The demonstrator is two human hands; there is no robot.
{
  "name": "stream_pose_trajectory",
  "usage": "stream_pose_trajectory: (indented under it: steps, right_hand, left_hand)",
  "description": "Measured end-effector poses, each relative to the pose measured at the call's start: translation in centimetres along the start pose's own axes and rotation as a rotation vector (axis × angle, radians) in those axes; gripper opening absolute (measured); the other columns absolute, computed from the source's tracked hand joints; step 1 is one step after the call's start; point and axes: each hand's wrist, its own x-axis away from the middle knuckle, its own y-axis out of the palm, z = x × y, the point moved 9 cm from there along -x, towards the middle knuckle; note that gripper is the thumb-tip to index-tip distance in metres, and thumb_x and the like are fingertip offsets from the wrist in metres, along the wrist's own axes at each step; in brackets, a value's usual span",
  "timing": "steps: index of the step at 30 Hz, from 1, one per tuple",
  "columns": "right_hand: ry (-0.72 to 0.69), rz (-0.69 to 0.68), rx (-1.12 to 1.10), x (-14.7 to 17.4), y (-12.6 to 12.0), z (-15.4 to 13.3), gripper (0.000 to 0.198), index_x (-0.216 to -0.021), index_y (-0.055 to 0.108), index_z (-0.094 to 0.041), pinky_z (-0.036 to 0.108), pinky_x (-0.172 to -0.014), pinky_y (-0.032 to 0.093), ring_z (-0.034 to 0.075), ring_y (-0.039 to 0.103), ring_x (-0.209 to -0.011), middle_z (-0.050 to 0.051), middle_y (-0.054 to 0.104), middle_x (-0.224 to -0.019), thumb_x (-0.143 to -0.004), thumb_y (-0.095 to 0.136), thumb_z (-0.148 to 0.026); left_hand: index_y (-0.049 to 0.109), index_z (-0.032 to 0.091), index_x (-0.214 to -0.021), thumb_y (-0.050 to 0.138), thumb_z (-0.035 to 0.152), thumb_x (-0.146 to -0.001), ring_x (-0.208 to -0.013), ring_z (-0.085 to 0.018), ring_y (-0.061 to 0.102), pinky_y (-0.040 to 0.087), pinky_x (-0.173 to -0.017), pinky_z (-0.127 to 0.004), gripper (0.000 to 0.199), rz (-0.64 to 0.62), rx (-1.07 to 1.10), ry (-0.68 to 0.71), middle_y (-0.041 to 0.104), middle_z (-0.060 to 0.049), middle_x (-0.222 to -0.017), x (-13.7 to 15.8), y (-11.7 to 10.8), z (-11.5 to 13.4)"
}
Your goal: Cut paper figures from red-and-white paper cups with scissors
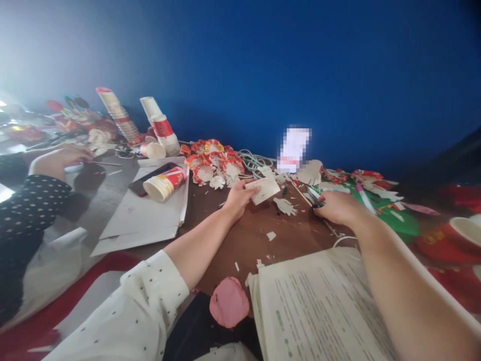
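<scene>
My left hand (240, 198) pinches a white piece of paper (266, 189) between thumb and fingers, above the brown tabletop. On the right, my right hand (337, 206) is closed around the dark handle of a pair of scissors (313, 194); their metal blades point up and left, apart from the paper. A small hand-shaped white paper cutout (285, 206) lies between my two hands. Behind my left hand is a heap of cut red-and-white paper pieces (214, 163). A pink round paper piece (229, 302) rests close to me.
Printed sheets (315, 301) lie at the front right. To the left, a paper cup (165, 184) is on its side by a dark phone (145, 181). Stacked cups (162, 128) stand near the blue wall. Another person's hands (62, 158) are at the far left.
</scene>
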Motion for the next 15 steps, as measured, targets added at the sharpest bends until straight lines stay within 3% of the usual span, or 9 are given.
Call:
stream_pose_trajectory:
  steps: [3,8,11,15]
  right_hand:
    - [0.008,0.134,-0.185,0.2,-1.8,0.2,0.034,-0.096,0.072,-0.022,0.033,-0.058,0.044,0.026,0.066,-0.07,0.008,0.073,-0.083,-0.065,0.069,-0.037]
    - [-0.128,0.274,-0.784,1.3,-3.8,-1.9,0.044,-0.111,0.068,-0.02,0.033,-0.067,0.05,0.022,0.068,-0.076,0.005,0.073,-0.085,-0.07,0.069,-0.035]
    - [-0.18,0.206,-1.102,1.5,-2.7,-3.6,0.049,-0.114,0.067,-0.019,0.031,-0.066,0.052,0.022,0.069,-0.079,0.005,0.073,-0.084,-0.07,0.073,-0.039]
    - [-0.135,-0.007,-1.326,1.7,0.1,-5.6,0.053,-0.116,0.062,-0.022,0.028,-0.054,0.051,0.022,0.069,-0.077,0.006,0.072,-0.088,-0.069,0.075,-0.043]
  left_hand:
    - [0.062,0.013,-0.082,0.082,0.015,-0.057,-0.075,-0.016,0.066,0.051,-0.079,-0.032,0.032,-0.009,0.065,-0.02,0.069,-0.004,-0.076,-0.1,-0.1,-0.3]
    - [0.065,0.012,-0.083,0.083,0.021,-0.056,-0.078,-0.017,0.067,0.051,-0.081,-0.032,0.034,-0.109,0.15,-0.056,0.07,-0.006,-0.079,0.1,0.7,-0.5]
    - [0.065,0.014,-0.086,0.08,0.019,-0.059,-0.075,-0.014,0.066,0.051,-0.076,-0.029,0.031,-0.086,0.183,-0.11,0.071,-0.004,-0.08,0.2,0.5,-0.8]
    - [0.064,0.015,-0.087,0.072,0.015,-0.066,-0.071,-0.014,0.065,0.052,-0.068,-0.027,0.023,-0.055,0.184,-0.146,0.07,-0.003,-0.079,0.3,0.4,-0.9]
